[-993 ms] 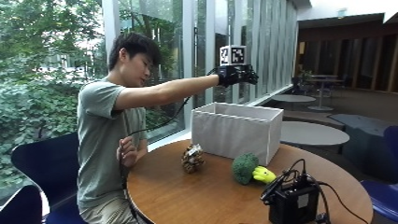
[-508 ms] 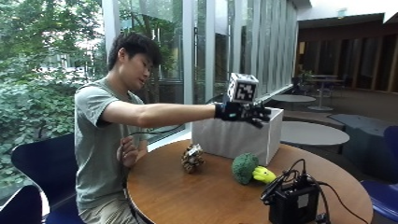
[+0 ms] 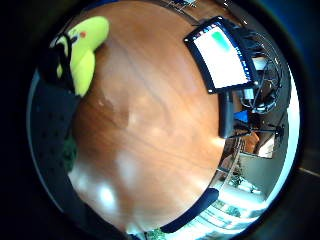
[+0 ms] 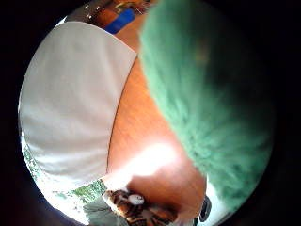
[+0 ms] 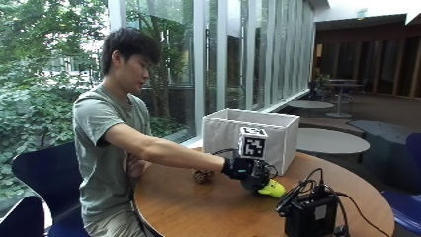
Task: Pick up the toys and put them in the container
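Observation:
My gloved right hand (image 5: 244,170) is down on the round wooden table (image 5: 197,207), just in front of the white fabric container (image 5: 250,131). It covers the fuzzy green toy, which fills much of the thumb side palm view (image 4: 207,103) and lies close to the palm. A yellow toy (image 5: 271,188) lies on the table right beside the hand and also shows in the little finger side view (image 3: 82,47). A striped tiger toy (image 5: 202,176) sits on the table near the container's left corner (image 4: 136,209). How the hand closes on the green toy is hidden.
A black device with cables (image 5: 309,215) stands on the table's near right side, its lit screen (image 3: 222,55) in view. The person's bare left hand stays by their chest. Blue chairs (image 5: 39,173) ring the table.
The hand has dropped from above the container's front, down to the table onto the green toy. The toys and the container have not moved.

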